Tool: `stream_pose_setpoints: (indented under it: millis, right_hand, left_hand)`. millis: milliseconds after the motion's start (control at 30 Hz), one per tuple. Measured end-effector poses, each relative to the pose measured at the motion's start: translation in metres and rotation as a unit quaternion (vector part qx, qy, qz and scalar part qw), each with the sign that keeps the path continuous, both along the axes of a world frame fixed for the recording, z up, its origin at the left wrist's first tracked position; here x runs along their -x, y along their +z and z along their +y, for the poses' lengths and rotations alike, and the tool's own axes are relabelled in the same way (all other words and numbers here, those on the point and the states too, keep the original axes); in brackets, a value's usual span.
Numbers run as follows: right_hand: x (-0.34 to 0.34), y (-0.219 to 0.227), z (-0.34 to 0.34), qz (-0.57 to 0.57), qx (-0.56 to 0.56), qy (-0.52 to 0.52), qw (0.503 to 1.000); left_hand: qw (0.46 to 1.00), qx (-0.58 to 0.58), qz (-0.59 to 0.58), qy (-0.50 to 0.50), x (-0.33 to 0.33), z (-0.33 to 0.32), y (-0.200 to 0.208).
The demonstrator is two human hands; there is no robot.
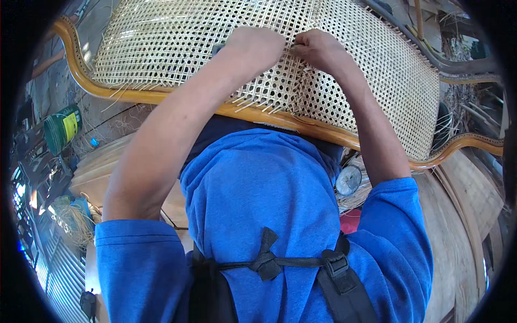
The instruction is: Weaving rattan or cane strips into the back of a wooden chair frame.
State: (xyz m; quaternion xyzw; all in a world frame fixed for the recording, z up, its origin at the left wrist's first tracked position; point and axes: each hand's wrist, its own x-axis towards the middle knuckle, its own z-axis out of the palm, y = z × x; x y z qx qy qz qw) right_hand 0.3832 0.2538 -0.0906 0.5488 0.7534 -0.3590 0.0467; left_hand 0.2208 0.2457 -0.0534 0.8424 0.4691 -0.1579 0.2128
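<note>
A sheet of woven cane webbing (177, 40) is spread over a curved, varnished wooden frame (145, 96) in front of me. Both my hands work close together on the webbing, near a darker seam of overlapping strands (302, 89). My left hand (257, 46) is closed, its back toward me, and its fingertips are hidden. Just beside it, my right hand (319, 51) is closed in a pinch at the weave. What either hand grips is too small or hidden to make out. Loose cane ends (253, 103) stick out over the near rail.
A green tin with a yellow label (63, 129) is at the left, above a bundle of loose cane strands (75, 220). A round metal lid or can (349, 180) lies by my right side. Wooden boards (458, 215) are at the right. Another curved frame piece (468, 67) stands at the far right.
</note>
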Motion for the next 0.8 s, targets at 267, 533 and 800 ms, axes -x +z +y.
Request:
stream_pose_setpoints:
  millis: [267,533,800]
  right_hand:
    - [-0.002,-0.014,-0.010,0.065,-0.183,0.082,0.978]
    - [-0.001,0.001,-0.001,0.069,-0.103,0.062,0.990]
    - [0.019,0.023,-0.015,0.255,0.055,-0.067,0.963]
  left_hand:
    - [0.993,0.043,0.047,0.096,0.012,0.006,0.014]
    - [0.971,0.104,0.084,0.198,0.069,-0.025,0.037]
    - [0.992,-0.044,0.010,0.114,0.044,-0.014,0.046]
